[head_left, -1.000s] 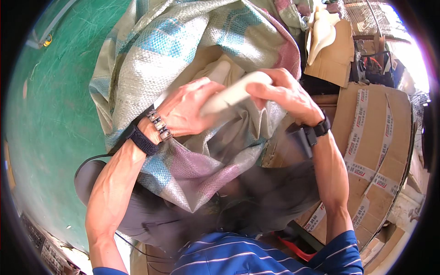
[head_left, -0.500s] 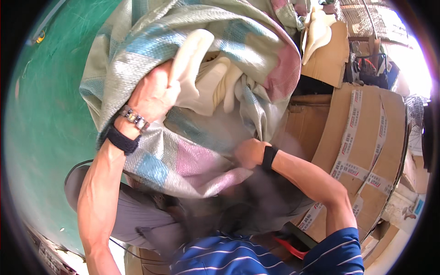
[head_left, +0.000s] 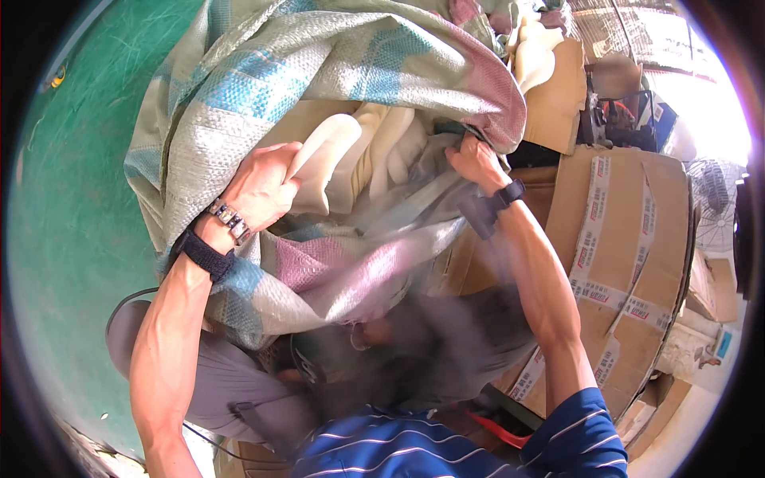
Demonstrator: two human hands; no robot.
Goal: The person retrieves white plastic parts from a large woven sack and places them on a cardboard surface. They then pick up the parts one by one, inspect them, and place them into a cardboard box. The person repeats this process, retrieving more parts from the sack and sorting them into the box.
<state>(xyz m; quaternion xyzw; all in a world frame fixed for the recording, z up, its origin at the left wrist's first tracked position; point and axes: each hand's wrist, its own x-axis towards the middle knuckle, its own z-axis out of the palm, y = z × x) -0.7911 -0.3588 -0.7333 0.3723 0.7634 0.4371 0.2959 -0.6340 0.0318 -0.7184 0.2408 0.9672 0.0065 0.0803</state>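
A large woven plastic sack [head_left: 247, 88], pale with blue and pink checks, lies with its mouth open above my lap. Smooth cream-coloured curved pieces [head_left: 386, 151] lie bunched inside it; their exact kind I cannot make out. My left hand [head_left: 263, 183], at the left of the mouth, is closed on the nearest cream-coloured curved piece [head_left: 325, 151], whose rounded end sticks up past my fingers. At the right of the mouth, my right hand [head_left: 478, 163] has its fingers bent in at the sack's rim and seems to grip it.
To the right stands a large taped cardboard box [head_left: 629, 239], with a cardboard flap [head_left: 558, 99] beyond it. More pale pieces [head_left: 535, 52] lie at the back right. A fan [head_left: 709, 191] stands at the far right. Green floor [head_left: 80, 207] stretches along the left.
My right hand has moved away and to the right, from the sack's near edge to its right rim. My left hand and its cream piece have shifted slightly nearer. The sack's mouth has spread wider.
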